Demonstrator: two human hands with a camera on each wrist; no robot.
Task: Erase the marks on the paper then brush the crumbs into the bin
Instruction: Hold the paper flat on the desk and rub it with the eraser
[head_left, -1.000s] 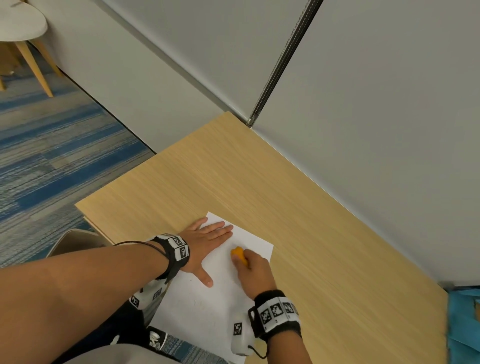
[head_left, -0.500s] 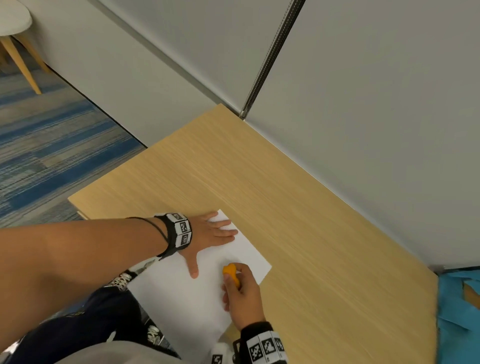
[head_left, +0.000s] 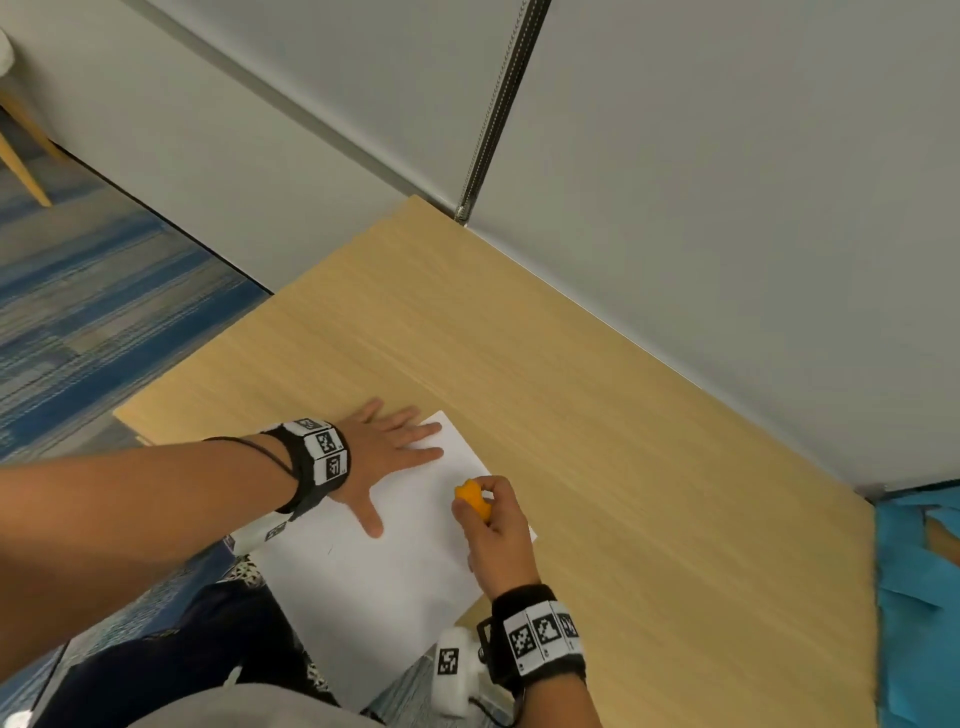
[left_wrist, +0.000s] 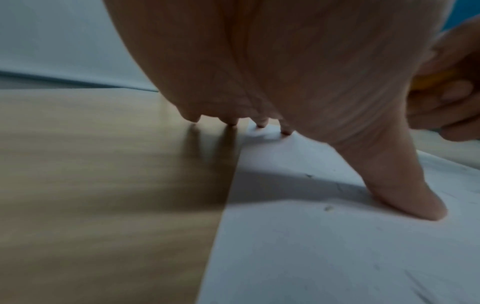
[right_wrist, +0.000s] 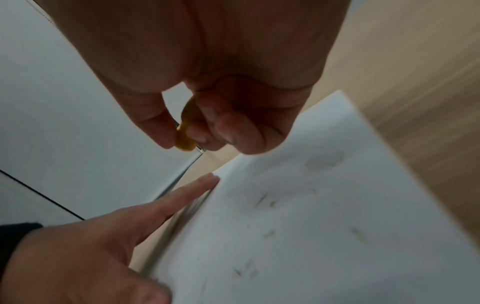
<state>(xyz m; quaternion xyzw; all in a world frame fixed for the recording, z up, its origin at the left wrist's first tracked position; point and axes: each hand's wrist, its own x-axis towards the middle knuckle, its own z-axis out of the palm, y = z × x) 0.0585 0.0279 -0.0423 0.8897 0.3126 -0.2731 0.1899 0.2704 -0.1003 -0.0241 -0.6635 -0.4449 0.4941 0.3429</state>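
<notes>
A white sheet of paper lies at the near edge of the wooden table, partly overhanging it. My left hand lies flat on the paper's far left corner, fingers spread and thumb pressed down. An orange eraser is pinched in my right hand, raised just off the sheet near its right edge. In the right wrist view the eraser sits between thumb and fingertips, above the paper. Small crumbs and faint smudges dot the paper. A short pencil mark shows near the left edge.
A blue bin liner shows at the table's right end. Grey wall panels run along the table's far side. Blue striped carpet lies to the left, with a wooden chair leg at the far left.
My right hand with the eraser slid back toward me along the paper and has lifted slightly. The left hand shifted toward the paper's far left corner. The head view swung a little.
</notes>
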